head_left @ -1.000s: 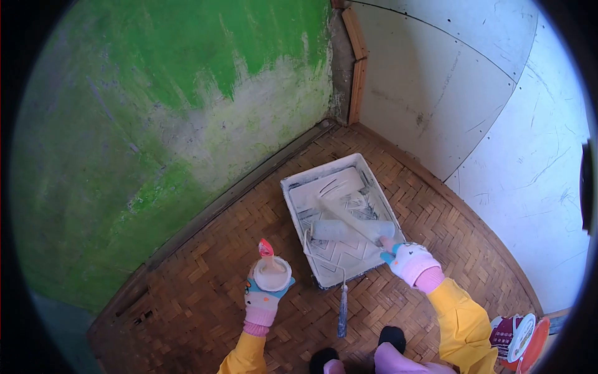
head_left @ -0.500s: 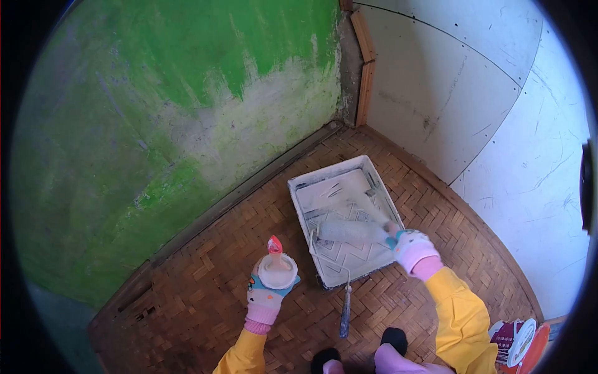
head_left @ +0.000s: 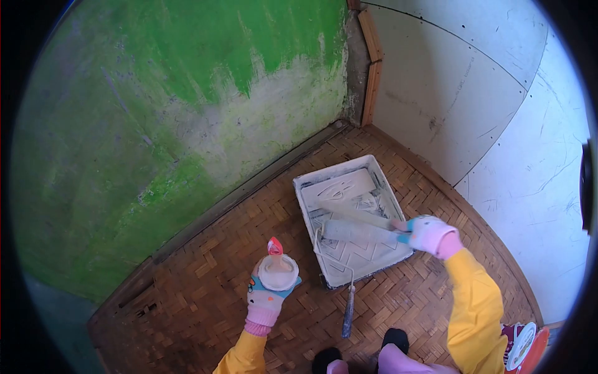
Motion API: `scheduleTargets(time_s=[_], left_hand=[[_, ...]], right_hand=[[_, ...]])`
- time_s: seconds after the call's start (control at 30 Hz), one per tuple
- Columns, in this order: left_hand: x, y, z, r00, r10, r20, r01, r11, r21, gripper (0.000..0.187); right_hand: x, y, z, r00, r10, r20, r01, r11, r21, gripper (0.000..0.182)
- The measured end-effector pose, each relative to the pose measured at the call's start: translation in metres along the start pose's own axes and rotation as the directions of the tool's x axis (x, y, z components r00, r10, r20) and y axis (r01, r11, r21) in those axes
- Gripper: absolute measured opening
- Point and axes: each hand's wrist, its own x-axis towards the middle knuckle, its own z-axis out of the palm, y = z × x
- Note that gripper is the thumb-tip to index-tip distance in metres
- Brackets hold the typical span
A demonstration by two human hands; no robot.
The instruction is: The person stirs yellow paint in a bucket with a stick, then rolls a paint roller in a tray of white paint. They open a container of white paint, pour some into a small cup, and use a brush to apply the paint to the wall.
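My left hand point(head_left: 266, 298), in a patterned fingerless glove, is closed around a small white cup point(head_left: 278, 273). A red-ended, pale piece point(head_left: 275, 247) sticks up at the cup's far rim. My right hand point(head_left: 430, 237), gloved alike, grips a long pale stick point(head_left: 358, 215), blurred by motion, that reaches over the paint tray point(head_left: 389, 185). White paint with streaks and swirls coats the tray's floor. Inside it lies a paint roller point(head_left: 358, 232) coated in white. The roller's dark handle point(head_left: 348, 315) extends past the near rim.
The tray stands on a woven bamboo floor point(head_left: 218, 287). A green wall point(head_left: 156, 93) with a whitish bare patch rises at left, a white panel wall point(head_left: 436, 93) at right. Tubs with a white lid point(head_left: 521, 346) stand at lower right. My dark-shod feet point(head_left: 395, 340) are at the bottom.
My right hand has moved right and slightly up, drawing the pale stick across the tray. Fresh swirls show in the paint at the far end. My left hand stays put with the cup.
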Motion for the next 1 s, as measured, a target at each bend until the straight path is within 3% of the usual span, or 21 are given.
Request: scheduleTargets(time_s=[0.1,0.17,0.23,0.27,0.33,0.43,0.5,0.63,0.7,0.77,0.83,0.9,0.93,1.0], left_hand=[[0.0,-0.009,0.008,0.999,0.011,-0.046,-0.015,0.996,-0.084,0.051],[-0.001,-0.005,0.005,0.999,0.035,-0.033,-0.036,0.999,-0.04,0.052],[0.0,-0.001,0.006,0.998,0.059,-0.023,-0.059,0.998,-0.007,0.053],[0.0,-0.001,0.006,0.999,0.037,-0.022,-0.038,0.999,-0.032,0.053],[-0.001,0.001,0.005,1.0,0.012,-0.018,-0.013,0.998,-0.059,0.052],[-0.001,0.003,0.001,1.0,0.021,-0.003,-0.021,0.998,0.062,0.051],[0.001,-0.005,0.003,1.0,-0.013,0.014,0.014,0.998,-0.062,0.05],[0.002,0.002,0.01,0.999,0.028,-0.038,-0.029,0.999,-0.029,0.051],[0.001,0.009,0.011,0.998,0.056,-0.028,-0.057,0.996,-0.063,0.052],[0.003,0.007,0.011,0.998,0.067,-0.017,-0.068,0.997,-0.046,0.052],[0.005,0.001,0.015,0.997,0.075,-0.004,-0.075,0.997,-0.032,0.053],[0.006,-0.006,0.018,0.999,0.03,0.013,-0.029,0.997,-0.075,0.054],[0.005,-0.003,0.018,0.999,0.031,0.015,-0.03,0.997,-0.072,0.054],[0.003,0.004,0.017,0.997,0.068,-0.038,-0.067,0.997,0.032,0.054]], right_hand=[[0.024,-0.004,0.011,0.996,0.03,-0.081,-0.033,0.999,-0.032,0.042],[0.024,0.004,0.013,0.994,0.041,-0.099,-0.038,0.999,0.03,0.043],[0.018,0.0,0.013,0.996,0.02,-0.081,-0.021,1.0,-0.015,0.043],[0.013,-0.01,0.007,0.997,0.069,0.03,-0.069,0.998,-0.014,0.043],[0.007,-0.004,0.008,0.998,0.061,0.005,-0.061,0.998,0.024,0.042],[0.003,0.01,0.008,0.99,0.139,-0.037,-0.136,0.989,0.064,0.039],[-0.008,0.01,0.005,0.985,0.162,-0.054,-0.159,0.986,0.051,0.038],[-0.008,-0.006,0.019,0.998,-0.007,-0.069,0.007,1.0,0.0,0.039],[-0.008,0.011,0.017,0.998,0.032,-0.057,-0.034,0.999,-0.032,0.039],[-0.004,0.027,0.022,0.967,0.229,-0.111,-0.234,0.971,-0.041,0.039],[-0.007,0.022,0.027,0.971,0.192,-0.142,-0.198,0.98,-0.027,0.04],[-0.002,0.008,0.039,0.99,0.122,-0.073,-0.128,0.988,-0.092,0.04],[-0.012,-0.002,0.034,0.998,0.004,-0.068,-0.006,0.999,-0.035,0.039],[-0.02,0.007,0.028,0.995,0.059,-0.081,-0.057,0.998,0.025,0.039]])
